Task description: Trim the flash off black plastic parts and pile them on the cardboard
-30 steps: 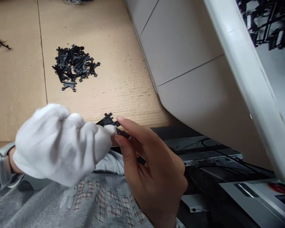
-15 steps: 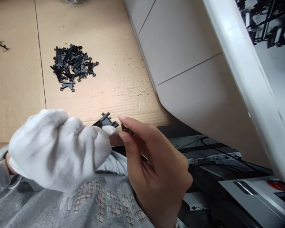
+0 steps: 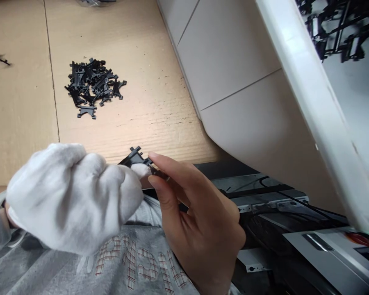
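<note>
My left hand [image 3: 76,196], in a white glove, is closed on a small black plastic part [image 3: 134,157] with little tabs at its corners. Much of that part is hidden behind the glove. My bare right hand [image 3: 199,209] pinches a small dark piece [image 3: 158,173] between thumb and forefinger. The forefinger tip reaches the right end of the black part, and the dark piece lies close against it. Whether the two are joined I cannot tell.
A pile of similar black parts [image 3: 94,82] lies on the brown tabletop [image 3: 141,110]. Rightward, a grey panel [image 3: 242,90] and a pale metal rail [image 3: 320,106] border the table. Beyond the rail are more black parts [image 3: 338,32]. Cables and a grey box [image 3: 322,254] sit lower right.
My right hand has moved slightly left, bringing the dark piece and forefinger to the end of the black part. My left hand keeps its grip, and the view has shifted a little.
</note>
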Demonstrator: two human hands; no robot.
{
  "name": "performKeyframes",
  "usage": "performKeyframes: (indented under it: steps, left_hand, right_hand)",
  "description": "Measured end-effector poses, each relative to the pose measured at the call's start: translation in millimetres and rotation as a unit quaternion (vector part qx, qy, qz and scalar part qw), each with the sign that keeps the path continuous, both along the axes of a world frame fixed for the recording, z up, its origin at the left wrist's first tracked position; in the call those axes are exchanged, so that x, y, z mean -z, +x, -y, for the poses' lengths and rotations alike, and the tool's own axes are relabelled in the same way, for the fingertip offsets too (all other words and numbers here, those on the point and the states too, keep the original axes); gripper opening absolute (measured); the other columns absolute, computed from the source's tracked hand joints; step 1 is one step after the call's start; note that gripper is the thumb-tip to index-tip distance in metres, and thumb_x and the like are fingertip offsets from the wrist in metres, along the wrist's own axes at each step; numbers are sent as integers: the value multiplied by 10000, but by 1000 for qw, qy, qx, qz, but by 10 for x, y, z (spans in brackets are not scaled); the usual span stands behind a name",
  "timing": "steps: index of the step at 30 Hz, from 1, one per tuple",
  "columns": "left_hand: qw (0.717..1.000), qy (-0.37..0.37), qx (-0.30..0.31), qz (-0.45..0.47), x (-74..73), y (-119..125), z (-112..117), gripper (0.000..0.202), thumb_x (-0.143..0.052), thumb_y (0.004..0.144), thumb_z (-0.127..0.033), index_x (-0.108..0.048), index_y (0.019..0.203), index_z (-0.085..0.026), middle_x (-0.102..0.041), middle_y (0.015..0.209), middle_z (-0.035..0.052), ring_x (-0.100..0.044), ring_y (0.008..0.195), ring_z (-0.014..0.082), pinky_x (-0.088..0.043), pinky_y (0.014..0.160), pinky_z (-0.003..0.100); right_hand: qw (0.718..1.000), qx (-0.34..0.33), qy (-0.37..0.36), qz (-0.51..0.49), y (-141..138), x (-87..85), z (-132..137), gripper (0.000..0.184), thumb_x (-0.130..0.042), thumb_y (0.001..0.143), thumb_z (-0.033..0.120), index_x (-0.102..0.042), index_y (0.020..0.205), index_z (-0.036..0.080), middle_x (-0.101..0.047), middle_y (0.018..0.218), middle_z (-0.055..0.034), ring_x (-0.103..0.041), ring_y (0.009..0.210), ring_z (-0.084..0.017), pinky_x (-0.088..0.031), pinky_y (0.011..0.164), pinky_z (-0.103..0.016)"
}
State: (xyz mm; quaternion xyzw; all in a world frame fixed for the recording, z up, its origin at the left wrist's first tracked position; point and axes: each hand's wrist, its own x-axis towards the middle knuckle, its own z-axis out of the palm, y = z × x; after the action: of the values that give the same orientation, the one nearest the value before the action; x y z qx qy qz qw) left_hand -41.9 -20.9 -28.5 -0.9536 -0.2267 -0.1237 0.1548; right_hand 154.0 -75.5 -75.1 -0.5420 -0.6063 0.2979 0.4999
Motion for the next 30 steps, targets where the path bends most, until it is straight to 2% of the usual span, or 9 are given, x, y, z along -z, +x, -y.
performKeyframes:
  steps: [4, 7, 10, 14, 16, 19, 21, 27, 30]
  left_hand:
    - [999, -13, -37, -20, -2, -21, 35, 220, -555, 993, -177, -501, 794, -254, -477, 661, -8, -393, 604, 207, -248, 610, 421]
    - [995, -38, -81, -42, 18, -41, 78, 205, -484, 1003, -166, -457, 825, -264, -523, 667, 7, -465, 625, 229, -234, 635, 415]
    - [993, -46, -107, -16, 47, -14, 111, 213, -496, 1013, -186, -421, 834, -276, -502, 654, 2, -462, 613, 235, -252, 648, 429]
    - [987, -59, -150, 5, 73, 31, 130, 260, -474, 1005, -183, -371, 789, -286, -503, 648, 14, -461, 616, 245, -232, 662, 446]
    - [989, -60, -135, 3, 66, 30, 124, 252, -491, 984, -161, -376, 797, -285, -516, 654, 10, -461, 619, 240, -228, 659, 444]
    - [996, -57, -75, -1, 31, 16, 100, 162, -476, 953, -113, -453, 898, -264, -498, 685, -10, -417, 621, 226, -241, 660, 435]
    - [998, -58, -41, -2, 10, 11, 82, 186, -424, 931, -72, -487, 961, -245, -463, 696, -18, -377, 620, 219, -235, 670, 431]
    - [997, -70, -31, 8, 14, -8, 67, 209, -416, 882, -54, -482, 915, -249, -426, 688, -21, -346, 623, 211, -209, 689, 422]
    - [997, -76, -27, 15, 17, -27, 77, 194, -470, 881, -67, -503, 955, -244, -458, 704, -23, -369, 635, 209, -218, 679, 424]
  right_hand:
    - [1000, 20, 0, 4, 8, -2, -19, 327, -724, 1013, 103, -787, 1283, 278, -852, 982, -18, -816, 863, -219, -694, 715, -334]
    - [999, 38, 6, -6, 35, 30, -6, 427, -761, 991, 73, -776, 1348, 308, -866, 1078, -6, -816, 845, -197, -715, 774, -326]
    - [1000, 1, 6, -13, 57, 63, 31, 574, -804, 970, 61, -723, 1459, 352, -871, 1094, 9, -817, 820, -193, -723, 763, -317]
    - [1000, -16, 5, -19, 64, 88, 63, 548, -802, 981, 85, -730, 1456, 350, -874, 1065, -3, -839, 886, -221, -731, 770, -329]
    - [1000, -27, 4, -6, 70, 94, 59, 507, -806, 995, 125, -737, 1443, 351, -874, 1037, -5, -845, 916, -226, -729, 764, -319]
    - [999, -38, -7, 6, 83, 94, 42, 394, -730, 1072, 206, -736, 1433, 362, -870, 1005, -1, -850, 920, -219, -727, 757, -310]
    - [999, -43, -10, 6, 88, 89, 32, 359, -717, 1082, 219, -746, 1413, 356, -871, 1003, -1, -851, 915, -213, -726, 749, -303]
    - [999, -29, -1, 20, 79, 90, 20, 284, -729, 1081, 246, -777, 1348, 331, -868, 1043, -16, -846, 958, -214, -721, 763, -289]
    - [1000, -1, 4, 31, 97, 100, 3, 271, -753, 1062, 234, -795, 1313, 327, -842, 1025, -16, -816, 868, -207, -705, 742, -297]
